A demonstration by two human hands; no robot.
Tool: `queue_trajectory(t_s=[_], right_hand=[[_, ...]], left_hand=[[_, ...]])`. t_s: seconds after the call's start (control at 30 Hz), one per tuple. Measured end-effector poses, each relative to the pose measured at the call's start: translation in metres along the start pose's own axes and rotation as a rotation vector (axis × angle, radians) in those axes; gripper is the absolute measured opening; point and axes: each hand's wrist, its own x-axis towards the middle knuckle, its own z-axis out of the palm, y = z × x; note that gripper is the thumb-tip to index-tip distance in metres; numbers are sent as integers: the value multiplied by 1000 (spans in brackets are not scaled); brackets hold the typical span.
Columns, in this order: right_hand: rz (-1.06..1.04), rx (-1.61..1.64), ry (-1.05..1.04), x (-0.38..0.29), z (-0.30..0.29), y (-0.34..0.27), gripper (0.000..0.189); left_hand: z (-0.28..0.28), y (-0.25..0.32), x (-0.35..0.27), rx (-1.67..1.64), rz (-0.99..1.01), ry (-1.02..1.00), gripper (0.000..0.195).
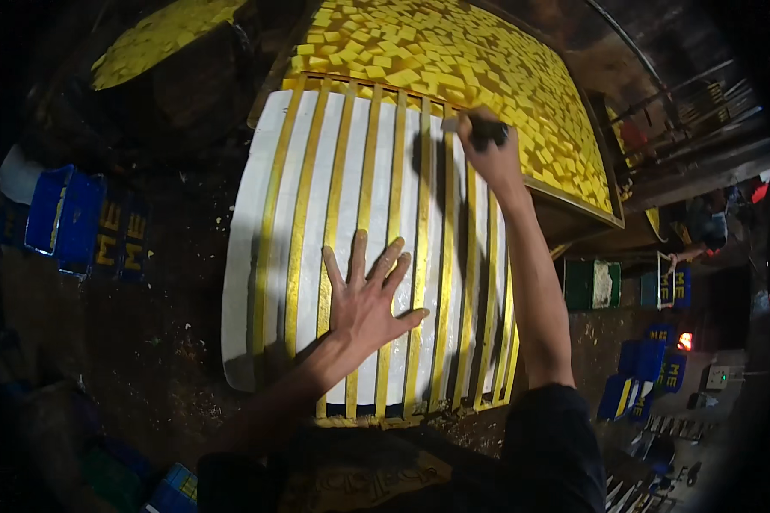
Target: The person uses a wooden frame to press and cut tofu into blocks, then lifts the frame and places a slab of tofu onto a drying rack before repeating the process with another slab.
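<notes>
A large white slab, probably tofu (244,269), lies in front of me under a yellow slatted frame (394,186). Long parallel slats run across the slab from the far side towards my body. My left hand (367,306) is spread flat over the middle of the slats, fingers apart, holding nothing. Towards the slab's far right, my right hand (495,157) grips a knife-like tool by its dark handle (487,131). Its short, blurred blade (450,124) points left over the far ends of the slats. Whether the blade touches the slab I cannot tell.
Beyond the slab stands a wide vat of yellow cubes in liquid (391,54). A round container of yellow pieces (167,35) is at the far left. Blue crates (67,218) stand left, and more blue crates (641,359) right. Another person (706,224) is at far right.
</notes>
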Motion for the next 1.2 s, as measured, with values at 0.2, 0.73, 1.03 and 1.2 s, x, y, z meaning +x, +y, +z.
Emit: queue_trajectory(t_s=[0.2, 0.73, 1.03, 1.2], right_hand=[[46, -233, -95, 24, 26, 42, 17], [311, 179, -181, -159, -79, -158, 8], [-83, -311, -88, 53, 59, 12, 15], [111, -85, -266, -87, 30, -70, 18]], left_hand=[[-1, 3, -1, -45, -6, -35, 87], [-3, -22, -8, -78, -29, 27, 67], [-57, -152, -1, 91, -200, 139, 58], [-50, -178, -16, 128, -151, 118, 59]])
